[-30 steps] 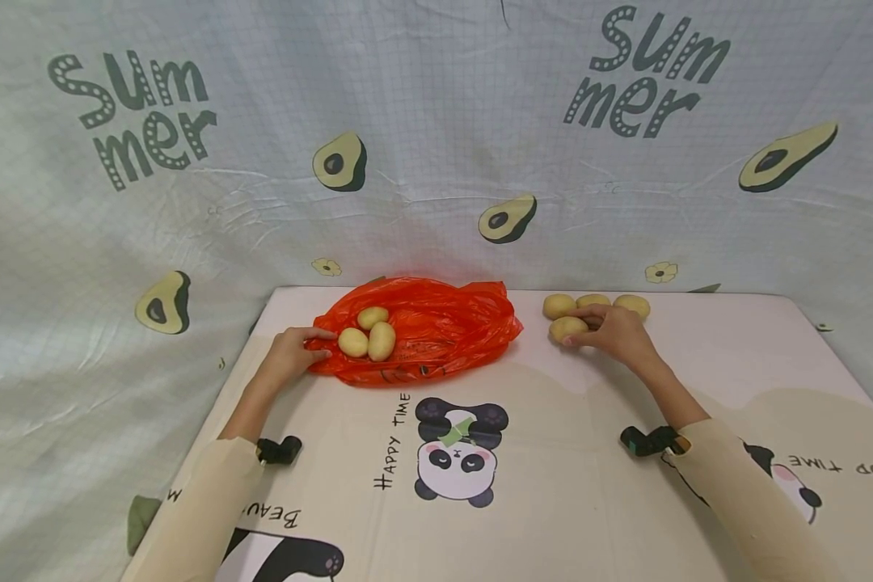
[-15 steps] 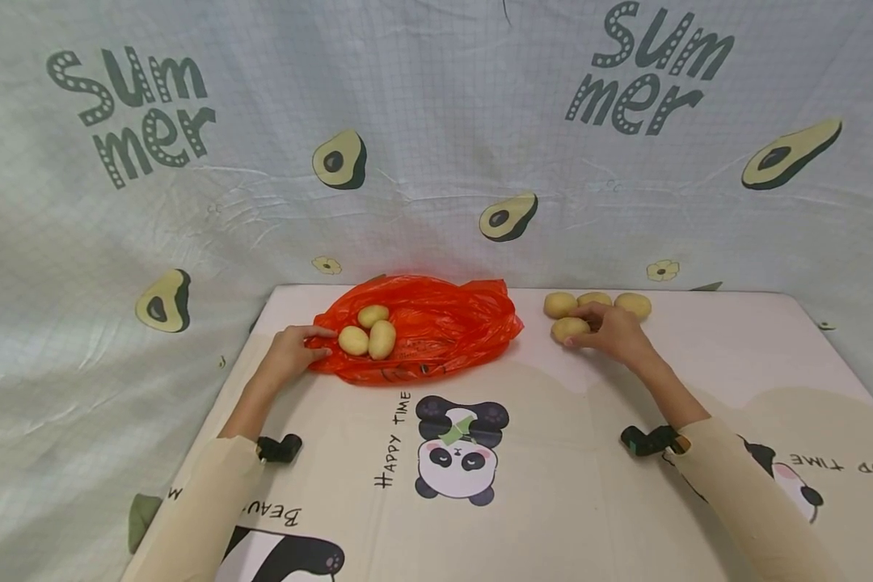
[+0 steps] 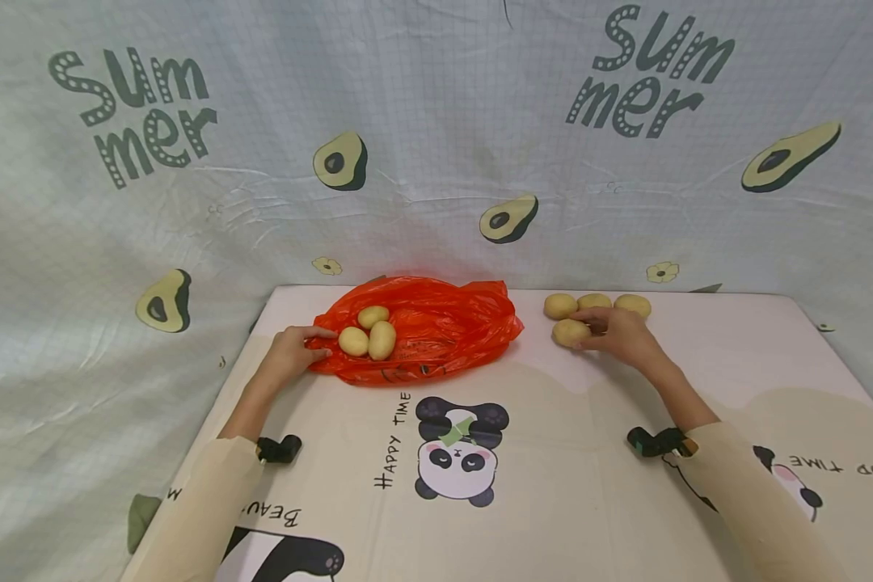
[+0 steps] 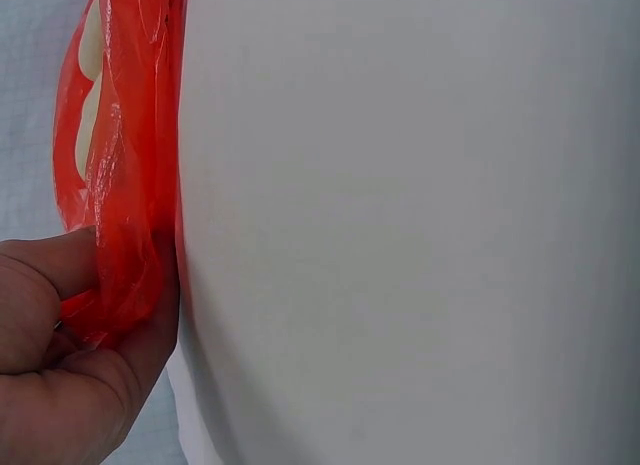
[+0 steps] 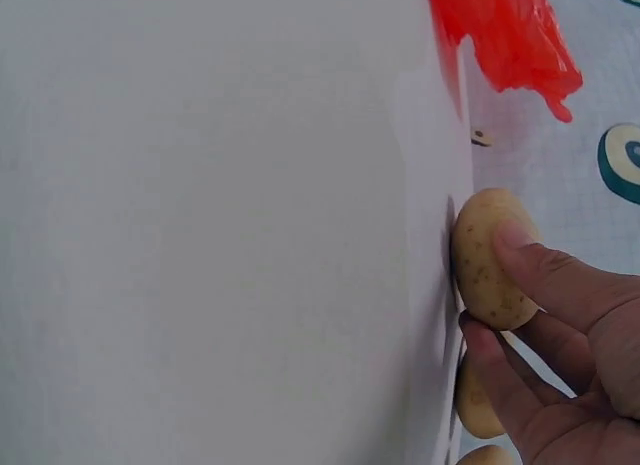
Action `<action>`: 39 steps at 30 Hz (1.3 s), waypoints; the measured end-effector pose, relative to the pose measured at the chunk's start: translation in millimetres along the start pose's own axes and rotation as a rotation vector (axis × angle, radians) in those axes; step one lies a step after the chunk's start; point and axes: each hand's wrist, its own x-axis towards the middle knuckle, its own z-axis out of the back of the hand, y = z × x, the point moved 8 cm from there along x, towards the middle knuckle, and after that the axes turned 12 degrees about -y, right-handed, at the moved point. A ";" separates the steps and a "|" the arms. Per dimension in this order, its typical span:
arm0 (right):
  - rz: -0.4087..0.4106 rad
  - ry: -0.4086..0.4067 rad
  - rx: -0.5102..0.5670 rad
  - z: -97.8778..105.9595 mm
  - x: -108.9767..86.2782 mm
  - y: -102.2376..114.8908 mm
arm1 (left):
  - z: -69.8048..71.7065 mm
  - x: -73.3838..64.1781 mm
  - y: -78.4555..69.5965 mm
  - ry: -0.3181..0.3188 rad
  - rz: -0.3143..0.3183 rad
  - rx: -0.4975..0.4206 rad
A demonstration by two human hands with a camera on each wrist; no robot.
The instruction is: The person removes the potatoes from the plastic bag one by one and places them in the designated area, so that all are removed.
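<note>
My left hand pinches the left edge of a red plastic bag, and the left wrist view shows the film between thumb and fingers. Three potatoes sit together at the bag's left end. At the right, my right hand has its thumb and fingers at the right side of a potato. In the right wrist view the thumb lies on that potato, which stands on the table. Just behind it three more potatoes form a row; the hand partly covers the middle one.
A pale cloth with panda prints covers the table. Behind it hangs a light curtain with avocado prints. Dark wrist cameras are strapped to both forearms.
My right hand has shifted slightly to the right and its fingers have moved a little on the potato, which has hardly moved. The left hand and the bag stay where they were.
</note>
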 end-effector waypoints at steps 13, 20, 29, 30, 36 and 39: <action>0.009 -0.087 -0.072 -0.6 3.4 4.4 | -0.6 -0.6 0.7 0.001 -0.003 -0.005; 0.012 -0.070 -0.059 -1.8 3.7 4.6 | -0.4 -1.5 0.6 0.003 0.004 -0.003; 0.018 -0.036 -0.022 1.8 -0.5 6.7 | -2.3 -0.3 0.9 0.013 0.021 -0.007; 0.028 -0.042 -0.018 3.5 -0.9 8.5 | -2.1 -0.3 0.9 0.013 0.023 -0.008; 0.110 -0.084 -0.013 12.6 -2.7 23.2 | -1.1 -0.3 1.8 0.017 0.030 -0.012; 0.134 -0.099 -0.017 15.0 -4.1 30.3 | -1.2 -0.4 1.9 0.016 0.032 -0.016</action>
